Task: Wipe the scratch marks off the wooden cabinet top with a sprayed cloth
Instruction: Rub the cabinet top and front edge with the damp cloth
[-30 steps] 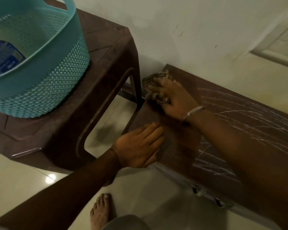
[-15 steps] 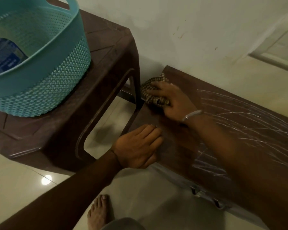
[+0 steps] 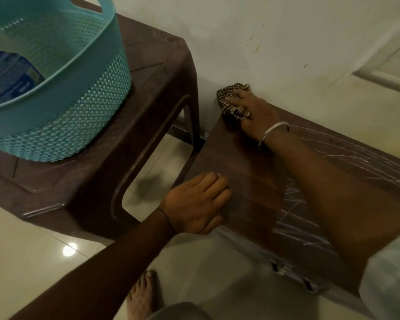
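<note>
Since a second ago the right hand point(image 3: 255, 112) has slid the cloth point(image 3: 229, 100) away from the person, from a spot a little in from the end of the cabinet top point(image 3: 240, 162) into its far left corner; the left hand point(image 3: 196, 204) has kept its place.

Nearest the person, a bare foot point(image 3: 143, 294) stands on the pale tiled floor point(image 3: 32, 262), and a light sleeve point(image 3: 388, 273) shows at the lower right. Just beyond, the left hand lies palm down on the near left corner of the dark wooden top, fingers close together and nearly straight, holding nothing; the thumb is tucked at the front edge.

White scratch marks point(image 3: 293, 218) cross the top along its front edge beside the right forearm, and more fan out toward the right end. The left end, between the two hands, looks dark and free of marks.

At the far left corner, the right hand presses down on the bunched, checked cloth, fingers curled over it and the thumb pinching its near side. A silver bangle point(image 3: 275, 128) circles that wrist. Cloth and fingertips sit right against the pale wall point(image 3: 286, 42).

To the left, just beside the cabinet, a brown plastic stool point(image 3: 157, 72) carries a teal perforated basket point(image 3: 79, 107) with a blue-labelled item point(image 3: 7, 75) inside, too blurred to read.
</note>
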`<state>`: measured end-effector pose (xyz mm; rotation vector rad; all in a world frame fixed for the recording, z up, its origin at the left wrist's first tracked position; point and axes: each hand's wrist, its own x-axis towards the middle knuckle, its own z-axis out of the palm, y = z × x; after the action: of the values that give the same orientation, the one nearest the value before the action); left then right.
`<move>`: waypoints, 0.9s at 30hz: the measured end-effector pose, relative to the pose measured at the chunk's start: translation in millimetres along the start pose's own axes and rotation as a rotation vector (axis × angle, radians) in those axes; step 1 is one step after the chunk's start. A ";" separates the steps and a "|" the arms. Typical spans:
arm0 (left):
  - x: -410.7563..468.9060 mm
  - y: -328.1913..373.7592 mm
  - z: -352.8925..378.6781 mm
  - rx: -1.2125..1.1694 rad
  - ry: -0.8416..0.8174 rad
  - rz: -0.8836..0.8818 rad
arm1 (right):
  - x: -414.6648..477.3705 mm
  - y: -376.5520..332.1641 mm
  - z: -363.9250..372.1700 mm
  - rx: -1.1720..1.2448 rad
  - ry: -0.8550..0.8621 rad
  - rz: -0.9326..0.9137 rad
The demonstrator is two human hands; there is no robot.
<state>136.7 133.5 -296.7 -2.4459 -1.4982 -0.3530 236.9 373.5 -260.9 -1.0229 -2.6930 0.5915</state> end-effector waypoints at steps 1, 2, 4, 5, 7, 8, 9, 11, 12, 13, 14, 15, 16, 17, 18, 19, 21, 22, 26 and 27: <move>-1.6 1.0 0.4 -0.003 0.001 -0.031 | -11.1 -7.1 3.5 0.005 0.007 -0.027; -2.4 1.6 3.5 -0.013 0.007 -0.082 | -23.1 -12.0 6.4 0.017 0.017 -0.059; -12.6 5.9 6.7 -0.065 0.050 -0.260 | -52.4 -28.9 15.6 0.062 0.026 -0.125; -17.8 8.1 8.2 -0.121 0.114 -0.364 | -65.9 -37.9 19.4 0.074 0.027 -0.141; -23.8 13.2 12.4 -0.256 0.295 -0.560 | -87.6 -52.9 26.2 0.054 0.018 -0.158; -24.4 15.6 13.7 -0.308 0.368 -0.639 | -96.9 -57.7 30.0 0.030 0.012 -0.173; -22.9 16.1 15.0 -0.352 0.411 -0.694 | -104.4 -62.1 33.2 0.009 0.008 -0.175; -19.3 16.8 16.3 -0.417 0.434 -0.732 | -118.3 -70.7 34.7 -0.024 0.005 -0.158; -19.0 16.0 17.4 -0.442 0.421 -0.731 | -123.6 -73.8 34.7 -0.025 0.006 -0.151; -19.4 15.4 18.8 -0.462 0.402 -0.736 | -129.0 -76.7 34.9 -0.015 0.010 -0.154; -20.9 14.8 20.2 -0.481 0.385 -0.744 | -134.2 -80.0 35.3 0.003 0.018 -0.170; -22.9 14.6 21.8 -0.501 0.373 -0.757 | -139.6 -82.7 36.8 0.025 0.030 -0.195; -24.8 14.6 23.3 -0.532 0.368 -0.780 | -144.0 -83.9 39.1 0.041 0.043 -0.224; -25.8 15.2 24.1 -0.577 0.369 -0.805 | -146.5 -84.4 40.6 0.046 0.049 -0.254; -26.5 15.9 24.5 -0.630 0.379 -0.825 | -146.7 -84.0 40.8 0.041 0.044 -0.279; -26.4 16.2 24.3 -0.679 0.391 -0.837 | -144.6 -82.3 39.8 0.030 0.032 -0.293; -25.3 13.6 20.9 -0.716 0.386 -0.840 | -137.3 -81.2 37.3 0.015 0.040 -0.260; -24.5 11.5 18.3 -0.707 0.358 -0.827 | -135.3 -84.1 37.2 0.013 0.068 -0.204; -24.1 9.9 5.6 -0.607 0.193 -0.752 | -155.0 -112.7 56.0 -0.044 0.169 0.030; -24.3 10.6 2.0 -0.573 0.163 -0.714 | -165.9 -118.3 60.2 -0.069 0.191 0.051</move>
<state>135.6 109.3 -307.6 -2.0417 -2.4050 -1.2258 270.5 163.9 -271.1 -1.1080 -2.5423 0.3901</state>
